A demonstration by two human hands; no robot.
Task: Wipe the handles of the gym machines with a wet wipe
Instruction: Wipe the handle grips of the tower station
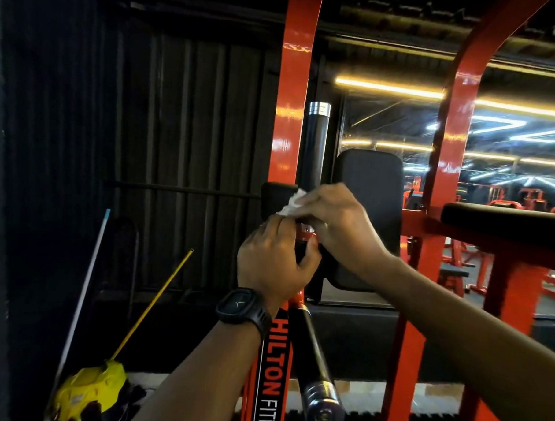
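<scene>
Bare forearms (455, 339) reaching forward, black watch (242, 306) on one wrist, left hand (274, 261) pinching the lower corner of white wet wipe (290, 206), right hand (336, 222) pinching its upper edge, wipe at base of upright black handle (314, 154), red frame (293, 115) alongside.

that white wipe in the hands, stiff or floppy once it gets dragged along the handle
Probably floppy: the wipe is crumpled and creased where the right hand and left hand pinch it. Likely very light, since a pinch alone holds it up. It may bunch rather than slide flat along the black handle.
</scene>
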